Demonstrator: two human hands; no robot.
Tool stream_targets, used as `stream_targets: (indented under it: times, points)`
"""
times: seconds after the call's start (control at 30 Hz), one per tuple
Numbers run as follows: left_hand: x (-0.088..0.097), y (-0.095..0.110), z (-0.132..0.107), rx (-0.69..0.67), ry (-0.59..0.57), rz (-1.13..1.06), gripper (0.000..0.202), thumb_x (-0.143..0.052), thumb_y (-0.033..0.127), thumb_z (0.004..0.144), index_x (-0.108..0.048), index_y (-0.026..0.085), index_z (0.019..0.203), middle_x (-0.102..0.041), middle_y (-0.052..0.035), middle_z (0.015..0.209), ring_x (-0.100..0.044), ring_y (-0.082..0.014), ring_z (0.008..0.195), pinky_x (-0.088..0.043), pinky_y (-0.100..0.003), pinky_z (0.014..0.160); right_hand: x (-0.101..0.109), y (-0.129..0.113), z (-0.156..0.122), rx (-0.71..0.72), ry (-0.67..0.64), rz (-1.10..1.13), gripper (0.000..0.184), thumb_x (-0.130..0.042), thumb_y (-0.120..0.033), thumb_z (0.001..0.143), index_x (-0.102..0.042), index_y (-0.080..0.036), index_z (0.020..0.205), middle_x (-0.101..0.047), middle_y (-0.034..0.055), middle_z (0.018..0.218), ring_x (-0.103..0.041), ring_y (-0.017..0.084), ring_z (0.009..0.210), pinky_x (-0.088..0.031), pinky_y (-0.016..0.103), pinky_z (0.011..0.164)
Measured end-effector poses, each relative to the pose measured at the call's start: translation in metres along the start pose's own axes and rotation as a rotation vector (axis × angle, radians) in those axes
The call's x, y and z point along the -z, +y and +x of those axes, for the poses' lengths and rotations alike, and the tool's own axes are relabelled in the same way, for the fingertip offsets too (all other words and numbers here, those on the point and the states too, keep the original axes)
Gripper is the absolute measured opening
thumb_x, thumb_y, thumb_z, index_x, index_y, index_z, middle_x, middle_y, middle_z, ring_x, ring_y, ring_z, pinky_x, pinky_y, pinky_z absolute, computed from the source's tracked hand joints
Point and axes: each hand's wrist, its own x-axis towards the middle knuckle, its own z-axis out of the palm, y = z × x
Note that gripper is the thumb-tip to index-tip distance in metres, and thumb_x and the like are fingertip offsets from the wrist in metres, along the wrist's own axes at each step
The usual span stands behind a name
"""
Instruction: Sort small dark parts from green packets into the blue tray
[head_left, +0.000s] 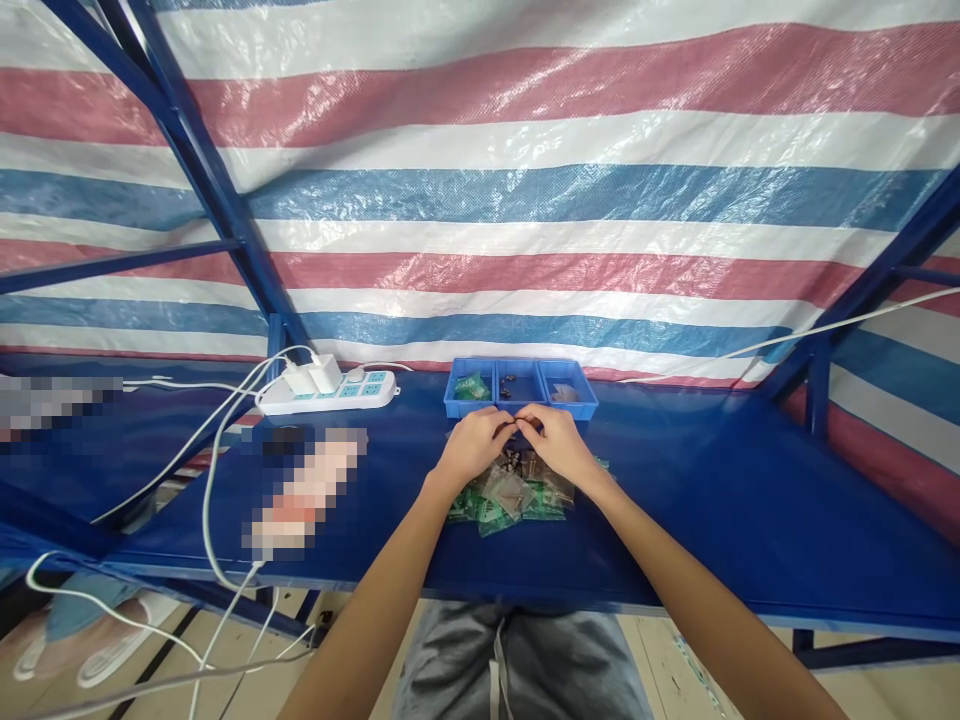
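Observation:
My left hand (474,443) and my right hand (556,441) meet fingertip to fingertip over the blue table, both pinched on a tiny part I cannot make out. Just under them lies a heap of small clear bags (510,494) with green boards and dark bits inside. Right behind the hands stands a blue three-compartment tray (520,404): green pieces in its left cell, small dark parts in the middle cell, pale parts in the right cell.
A white power strip (330,392) with two plugged chargers and trailing white cables lies at the left back. The table (712,500) is covered in blue cloth. Blue metal frame bars and a striped tarp wall stand behind. A person's feet show at lower left.

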Motion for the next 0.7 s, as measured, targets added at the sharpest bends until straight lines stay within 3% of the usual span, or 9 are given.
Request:
stream_targets:
  times: [0.33, 0.7]
  points:
    - [-0.004, -0.003, 0.0, 0.003, 0.016, -0.004, 0.031, -0.043, 0.034, 0.103, -0.07, 0.021, 0.096, -0.068, -0.0053, 0.093, -0.064, -0.0183, 0.083, -0.043, -0.025, 0.066, -0.003, 0.004, 0.0, 0.048, -0.034, -0.104, 0.022, -0.049, -0.015, 0.095, -0.069, -0.02, 0.103, -0.073, 0.0047, 0.092, -0.066, 0.019, 0.075, -0.045, 0.029, 0.07]
    - [-0.005, -0.003, 0.0, -0.015, 0.035, -0.093, 0.032, -0.038, 0.032, 0.104, -0.068, 0.022, 0.1, -0.07, -0.0055, 0.097, -0.066, -0.0205, 0.088, -0.048, -0.029, 0.074, -0.001, 0.006, -0.003, -0.006, -0.065, -0.096, 0.017, -0.051, -0.028, 0.095, -0.059, -0.021, 0.082, -0.064, 0.0011, 0.071, -0.059, 0.018, 0.065, -0.04, 0.029, 0.063]
